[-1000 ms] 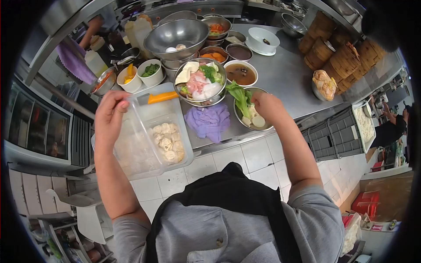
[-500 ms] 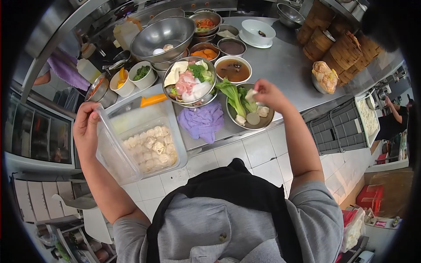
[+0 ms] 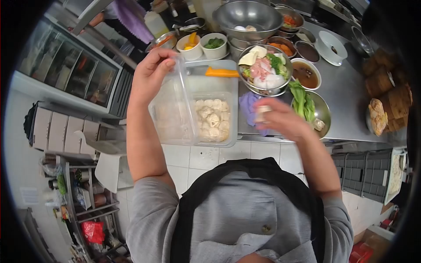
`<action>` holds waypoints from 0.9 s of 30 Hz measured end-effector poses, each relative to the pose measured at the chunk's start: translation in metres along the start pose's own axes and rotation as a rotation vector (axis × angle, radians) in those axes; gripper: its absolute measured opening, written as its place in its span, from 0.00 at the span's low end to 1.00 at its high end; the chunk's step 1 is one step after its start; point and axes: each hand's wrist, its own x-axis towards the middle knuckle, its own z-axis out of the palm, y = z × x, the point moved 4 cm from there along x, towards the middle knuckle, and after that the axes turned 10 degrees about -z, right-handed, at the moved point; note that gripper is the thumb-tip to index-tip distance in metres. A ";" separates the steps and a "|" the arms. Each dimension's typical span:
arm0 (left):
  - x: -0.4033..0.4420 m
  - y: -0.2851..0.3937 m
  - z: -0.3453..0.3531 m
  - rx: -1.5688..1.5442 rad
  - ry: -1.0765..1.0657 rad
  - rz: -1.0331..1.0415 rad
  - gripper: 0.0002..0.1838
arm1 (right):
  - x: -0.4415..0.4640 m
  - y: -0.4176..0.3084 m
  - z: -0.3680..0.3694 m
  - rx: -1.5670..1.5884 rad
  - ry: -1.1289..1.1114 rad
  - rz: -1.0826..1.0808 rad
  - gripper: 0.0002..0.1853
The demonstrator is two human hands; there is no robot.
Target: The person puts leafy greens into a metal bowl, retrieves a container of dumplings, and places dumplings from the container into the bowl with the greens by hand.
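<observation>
My left hand (image 3: pixel 154 72) pinches the upper edge of a clear plastic lid (image 3: pixel 186 109), tilted up at the left of a clear tub (image 3: pixel 230 111). Rows of pale dumplings (image 3: pixel 212 120) fill that tub, which lies on a white cutting board (image 3: pixel 233 90). Blurred by motion, my right hand (image 3: pixel 280 118) is closed on a pale dumpling (image 3: pixel 262 113) above a crumpled purple cloth (image 3: pixel 248 105). Behind the right hand, a steel bowl (image 3: pixel 323 107) holds bok choy (image 3: pixel 302 101) and another dumpling (image 3: pixel 319 124); the forearm and hand hide part of it.
An orange-handled knife (image 3: pixel 221 72) lies across the board's far end. Beyond stand a bowl of meat and vegetables (image 3: pixel 265 70), a brown soup bowl (image 3: pixel 305 73) and a large steel mixing bowl (image 3: pixel 247 17). Bamboo steamers (image 3: pixel 388 87) are stacked at the right.
My right hand has moved left from over the bok choy bowl to above the purple cloth, carrying the dumpling. My left hand still holds the lid. The view has swung left.
</observation>
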 end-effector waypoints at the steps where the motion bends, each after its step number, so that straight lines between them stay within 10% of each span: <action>1: 0.000 0.000 0.003 -0.017 -0.017 0.013 0.07 | 0.015 0.008 0.023 0.036 -0.113 0.023 0.22; 10: 0.005 -0.022 0.046 0.140 -0.145 -0.022 0.07 | -0.007 -0.038 0.001 -0.898 0.026 -0.410 0.10; 15: 0.007 -0.028 0.051 0.124 -0.174 -0.036 0.08 | -0.064 -0.018 -0.130 -1.990 0.196 0.251 0.10; 22: 0.009 -0.034 0.044 0.056 -0.165 -0.074 0.09 | -0.066 0.011 -0.147 -2.183 0.095 0.174 0.14; 27: 0.009 -0.029 0.043 0.054 -0.165 -0.060 0.10 | -0.082 -0.040 -0.120 -1.532 0.312 0.070 0.21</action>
